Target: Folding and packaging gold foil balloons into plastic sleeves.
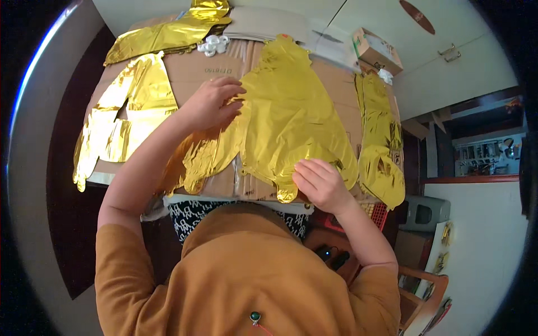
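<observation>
- The left grip (221,102) is partly open, its fingers loosely curled with a gap between them, at the left edge of the central gold foil piece (291,106); nothing shows held in it.
- The right grip (315,180) has its fingers bent and close together on the lower right part of that piece; whether a fold is pinched beneath them cannot be told.
- The central foil piece lies flat in the middle of the frame on a cardboard-covered surface (193,70), crumpled and shiny at its lower left.
- Left of it lies a second gold foil piece (148,84) with dark gaps in its outline; right of it, a long narrow foil piece (376,112).
- At the upper left is a gold foil pile (157,40), with a white bunched item (213,46) just beside it.
- At the upper right stands an open cardboard box (376,57); something pale shows inside, too unclear to name. A small white bunch (385,75) sits near its lower corner.
- At the lower right, partly hidden below the surface's edge, is a red lattice basket (381,216) with something pale yellow in it.
- At the far right, a recessed shelf (471,180) holds many small items, too small to tell apart.
</observation>
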The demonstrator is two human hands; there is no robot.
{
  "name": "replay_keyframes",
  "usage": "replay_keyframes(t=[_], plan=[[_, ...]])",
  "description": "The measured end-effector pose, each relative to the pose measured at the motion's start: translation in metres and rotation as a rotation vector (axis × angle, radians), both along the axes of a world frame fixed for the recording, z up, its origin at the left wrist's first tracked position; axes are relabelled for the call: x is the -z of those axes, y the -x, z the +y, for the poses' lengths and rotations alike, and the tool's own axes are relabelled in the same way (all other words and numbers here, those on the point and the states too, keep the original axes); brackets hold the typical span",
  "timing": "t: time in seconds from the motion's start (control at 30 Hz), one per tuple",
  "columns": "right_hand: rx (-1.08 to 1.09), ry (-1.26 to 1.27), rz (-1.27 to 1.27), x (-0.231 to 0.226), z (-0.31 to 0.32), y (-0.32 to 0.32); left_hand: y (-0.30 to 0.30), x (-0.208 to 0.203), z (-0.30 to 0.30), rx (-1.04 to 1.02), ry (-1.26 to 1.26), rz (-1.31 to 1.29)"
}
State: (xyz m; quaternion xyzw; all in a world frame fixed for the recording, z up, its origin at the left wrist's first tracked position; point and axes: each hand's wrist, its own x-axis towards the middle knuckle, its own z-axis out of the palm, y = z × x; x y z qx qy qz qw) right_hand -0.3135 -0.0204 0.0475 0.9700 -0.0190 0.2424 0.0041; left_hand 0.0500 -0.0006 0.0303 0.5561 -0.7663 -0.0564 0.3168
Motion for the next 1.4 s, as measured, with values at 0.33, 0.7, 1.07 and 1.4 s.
replay_keyframes(t=[0.33,0.7,1.07,1.4], plan=[[0.009,0.003,0.051,0.004,0.007,0.002,0.031,-0.012,0.001,0.090,-0.080,0.046],[0.217,-0.118,-0.069,-0.019,0.042,0.025,0.042,0.015,0.001,0.237,-0.061,-0.055],[0.966,-2.054,-0.605,0.052,0.108,0.060,0.045,0.016,-0.001,0.230,-0.004,-0.071],[1.061,-1.902,-0.560,0.022,0.093,0.031,0.044,0.015,0.000,0.212,-0.020,-0.078]])
